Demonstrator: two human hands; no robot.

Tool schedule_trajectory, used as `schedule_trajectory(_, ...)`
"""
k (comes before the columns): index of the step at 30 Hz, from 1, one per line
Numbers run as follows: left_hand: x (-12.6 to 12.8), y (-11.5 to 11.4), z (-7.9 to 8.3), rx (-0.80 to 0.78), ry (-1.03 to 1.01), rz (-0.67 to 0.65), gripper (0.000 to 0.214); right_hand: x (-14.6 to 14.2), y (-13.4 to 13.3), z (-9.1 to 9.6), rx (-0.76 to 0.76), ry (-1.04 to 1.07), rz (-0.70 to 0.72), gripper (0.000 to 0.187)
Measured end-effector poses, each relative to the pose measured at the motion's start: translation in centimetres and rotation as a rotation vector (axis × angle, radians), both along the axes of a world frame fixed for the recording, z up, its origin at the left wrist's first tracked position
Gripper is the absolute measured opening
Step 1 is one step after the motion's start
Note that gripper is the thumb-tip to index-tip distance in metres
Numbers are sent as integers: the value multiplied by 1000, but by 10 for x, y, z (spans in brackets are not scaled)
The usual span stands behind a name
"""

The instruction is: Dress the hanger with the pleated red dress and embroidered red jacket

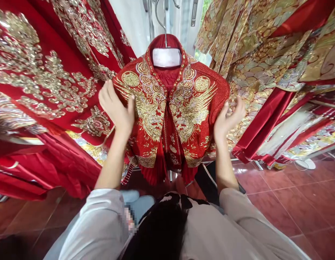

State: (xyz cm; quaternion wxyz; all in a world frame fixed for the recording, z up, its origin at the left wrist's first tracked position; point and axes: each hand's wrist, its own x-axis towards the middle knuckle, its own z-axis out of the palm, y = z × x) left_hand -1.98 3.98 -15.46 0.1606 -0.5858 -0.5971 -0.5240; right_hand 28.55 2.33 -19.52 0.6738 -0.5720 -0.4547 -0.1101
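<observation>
A red jacket (170, 115) with gold phoenix embroidery hangs straight ahead on a white hanger (166, 57) with a metal hook. My left hand (116, 106) rests against the jacket's left shoulder, fingers stretched out and together, palm on the fabric. My right hand (228, 117) is at the jacket's right edge, thumb on the front and fingers curled behind the sleeve edge. Both forearms reach up from pale sleeves.
Red garments with gold and silver embroidery (43, 79) hang close on the left. Gold-patterned robes with red lining (265, 57) hang on the right. Below is a red tiled floor (292, 202). A white window frame (189, 14) stands behind the hanger.
</observation>
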Motion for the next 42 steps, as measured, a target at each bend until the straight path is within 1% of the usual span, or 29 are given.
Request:
schedule_trajectory(1, 12, -12, -17, -75, -10, 16, 73, -18, -12, -15, 16, 0, -38, 47)
schedule_trajectory(2, 25, -24, -37, -180, -23, 1, 77, -37, -24, -32, -18, -26, -26, 45)
schedule_trajectory(4, 49, -44, -80, -420, -28, -25, 82, -72, -41, -73, -209, -165, 110, 39)
schedule_trajectory(5, 58, -51, -101, -515, -20, -22, 79, -86, -45, -93, -318, -233, 180, 42)
schedule_trajectory(6, 64, -56, -120, -587, -13, 2, 73, -95, -46, -111, -408, -254, 197, 48)
schedule_trajectory(7, 67, -59, -136, -625, -16, 29, 69, -100, -44, -126, -472, -264, 201, 51)
schedule_trajectory(8, 66, -61, -148, -638, -23, 51, 65, -101, -39, -137, -505, -258, 197, 51)
schedule_trajectory(9, 63, -62, -157, -630, -31, 66, 60, -98, -33, -145, -507, -244, 192, 48)
schedule_trajectory(11, 52, -62, -167, -562, -49, 64, 52, -87, -21, -153, -451, -242, 212, 42)
schedule_trajectory(14, 31, -64, -177, -379, -87, -3, 48, -75, -10, -154, -338, -267, 217, 39)
schedule_trajectory(16, 21, -68, -186, -257, -127, -27, 47, -76, -10, -153, -283, -262, 199, 37)
schedule_trajectory(17, 17, -71, -192, -216, -153, -16, 45, -78, -12, -152, -258, -254, 200, 35)
schedule_trajectory(19, 12, -80, -207, -195, -196, 36, 42, -82, -18, -151, -190, -238, 231, 32)
schedule_trajectory(21, 9, -91, -224, -224, -213, 91, 37, -82, -24, -153, -103, -207, 283, 30)
schedule_trajectory(22, 7, -97, -231, -235, -201, 104, 31, -81, -27, -154, -65, -185, 314, 29)
schedule_trajectory(24, 5, -109, -241, -236, -142, 76, 12, -78, -31, -154, -28, -156, 377, 28)
schedule_trajectory(25, 5, -115, -243, -232, -109, 39, 2, -78, -33, -152, -39, -151, 390, 29)
schedule_trajectory(26, 5, -120, -243, -232, -78, -9, 9, -79, -36, -148, -68, -152, 389, 27)
schedule_trajectory(28, 12, -131, -238, -247, -34, -111, 21, -87, -48, -131, -147, -157, 377, 19)
schedule_trajectory(30, 25, -145, -229, -254, 9, -230, 25, -101, -69, -102, -188, -163, 426, 26)
schedule_trajectory(32, 44, -160, -220, -242, 64, -406, 22, -119, -94, -70, -133, -192, 570, 31)
schedule_trajectory(33, 53, -167, -217, -247, 79, -497, 19, -127, -104, -56, -84, -205, 638, 31)
schedule_trajectory(34, 62, -171, -216, -279, 68, -565, 16, -134, -110, -45, -34, -198, 674, 31)
schedule_trajectory(35, 70, -171, -216, -334, 32, -598, 13, -140, -110, -39, -26, -179, 698, 30)
schedule_trajectory(36, 76, -168, -218, -403, -22, -593, 12, -145, -104, -38, -50, -143, 706, 29)
schedule_trajectory(37, 80, -160, -221, -473, -82, -563, 13, -148, -94, -42, -107, -94, 705, 27)
schedule_trajectory(38, 82, -147, -225, -532, -138, -520, 14, -151, -80, -51, -191, -37, 699, 25)
schedule_trajectory(40, 82, -115, -235, -572, -206, -462, 18, -152, -48, -76, -344, 75, 639, 26)
schedule_trajectory(42, 79, -81, -244, -588, -274, -438, 17, -150, -22, -102, -397, 133, 574, 27)
